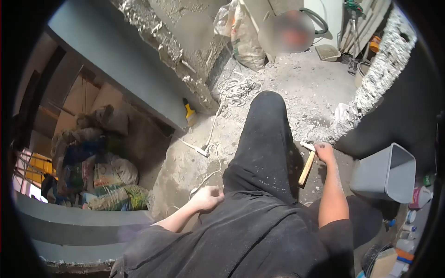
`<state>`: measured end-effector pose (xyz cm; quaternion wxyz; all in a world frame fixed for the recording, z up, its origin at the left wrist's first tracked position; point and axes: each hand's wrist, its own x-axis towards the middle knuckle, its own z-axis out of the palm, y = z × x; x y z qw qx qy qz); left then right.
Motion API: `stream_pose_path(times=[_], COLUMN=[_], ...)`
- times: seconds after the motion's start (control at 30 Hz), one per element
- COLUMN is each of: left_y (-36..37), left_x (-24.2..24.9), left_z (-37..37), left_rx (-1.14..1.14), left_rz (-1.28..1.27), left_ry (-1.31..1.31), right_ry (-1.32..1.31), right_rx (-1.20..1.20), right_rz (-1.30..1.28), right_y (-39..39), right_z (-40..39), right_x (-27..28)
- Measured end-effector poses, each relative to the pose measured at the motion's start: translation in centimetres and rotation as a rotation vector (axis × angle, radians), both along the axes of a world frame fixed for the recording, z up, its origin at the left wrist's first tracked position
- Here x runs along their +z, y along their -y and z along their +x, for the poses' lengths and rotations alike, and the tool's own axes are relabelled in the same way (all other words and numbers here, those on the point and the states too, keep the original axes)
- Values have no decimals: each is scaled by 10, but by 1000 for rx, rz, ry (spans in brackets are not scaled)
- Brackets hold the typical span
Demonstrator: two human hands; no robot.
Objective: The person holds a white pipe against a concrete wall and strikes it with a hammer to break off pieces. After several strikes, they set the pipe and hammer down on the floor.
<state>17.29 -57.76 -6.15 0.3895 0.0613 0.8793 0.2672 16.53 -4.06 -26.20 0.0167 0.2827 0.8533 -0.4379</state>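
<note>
My right hand (323, 152) is closed around a hammer (306, 170) near its head, and the wooden handle points down toward the floor beside my leg. The metal head shows just left of my fingers. My left hand (208, 199) is at my left hip with its fingers curled in; whether anything is inside them is hidden. Close to that hand a white cable (212, 175) runs over the dusty floor to a white socket connector (202, 152). Between the hands is my raised knee in dark trousers (264, 125).
Rubble (310, 111) covers the floor ahead, with a coiled cable (236, 91) and a sack (248, 41). A yellow-handled brush (189, 113) leans by the left wall. At right are a broken wall edge (387, 69), a grey bin (380, 171) and bottles. Filled sacks (111, 173) lie at left.
</note>
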Motion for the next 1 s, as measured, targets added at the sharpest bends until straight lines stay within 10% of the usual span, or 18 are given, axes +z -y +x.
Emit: stream_pose_path(times=[0.6, 1.0], left_y=[-18, -56], left_x=[-8, -42], left_z=[19, -33], left_rx=[181, 207], left_rz=[834, 486], left_ry=[11, -24], right_ry=[63, 152], right_rx=[-54, 74], right_rz=[6, 188], right_y=[3, 14], right_z=[31, 16], right_x=[30, 12])
